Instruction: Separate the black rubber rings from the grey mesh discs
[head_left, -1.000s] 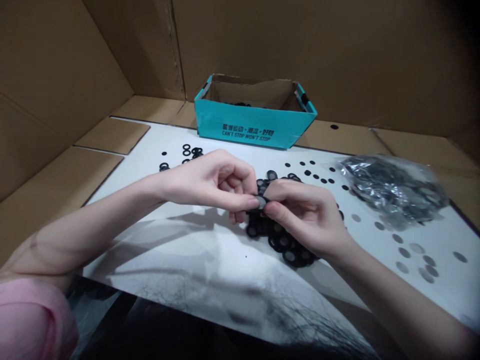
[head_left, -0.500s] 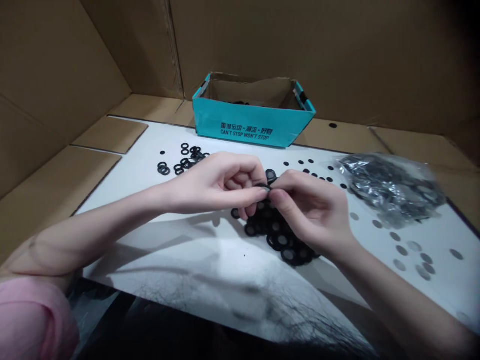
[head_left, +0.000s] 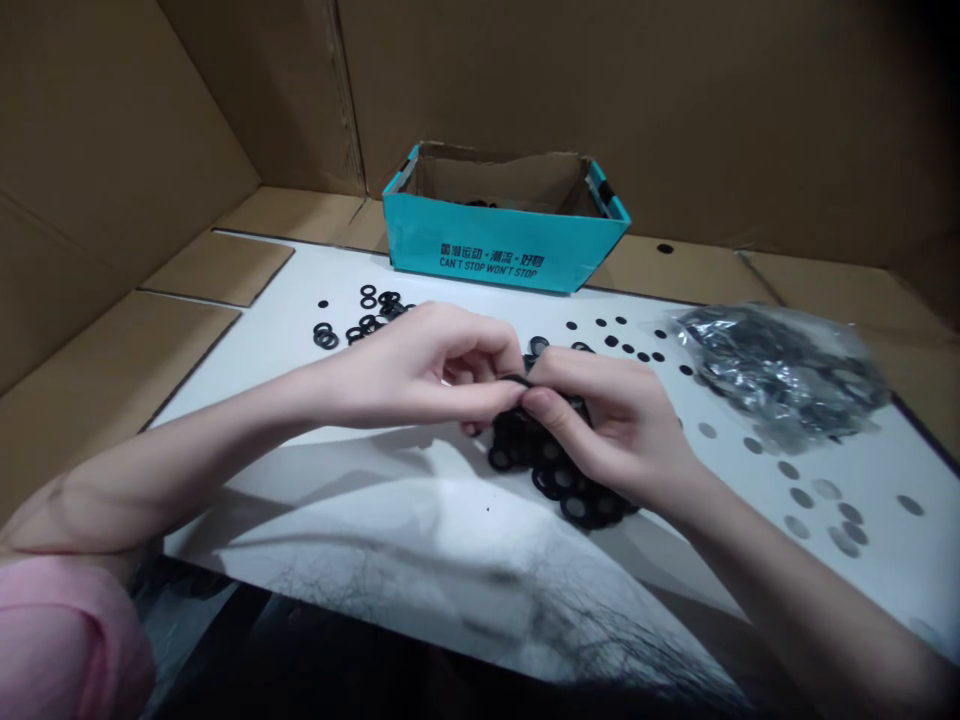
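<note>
Between my two hands, above the white tabletop, is a small black rubber ring (head_left: 516, 380), seen nearly edge-on and mostly covered by fingers. My left hand (head_left: 442, 370) pinches it from the left between thumb and forefinger, the other fingers curled. From the right, the thumb and forefinger of my right hand (head_left: 615, 420) are closed on the same ring, thumb tips touching or almost so. Right below the hands lies a pile of black rings with grey centres (head_left: 574, 505), partly hidden by my right hand. Several loose black rings (head_left: 367, 325) lie behind my left wrist.
An open turquoise cardboard box (head_left: 502, 240) with dark pieces inside stands at the back. A clear plastic bag (head_left: 787, 370) of dark and grey pieces lies at right. Grey discs (head_left: 801, 497) and small black discs (head_left: 611, 342) are scattered around. Cardboard walls (head_left: 637, 110) enclose the table.
The ring has tilted from showing its grey face to nearly edge-on between my fingers. My hands shifted slightly right, then back left. The view has moved a little.
</note>
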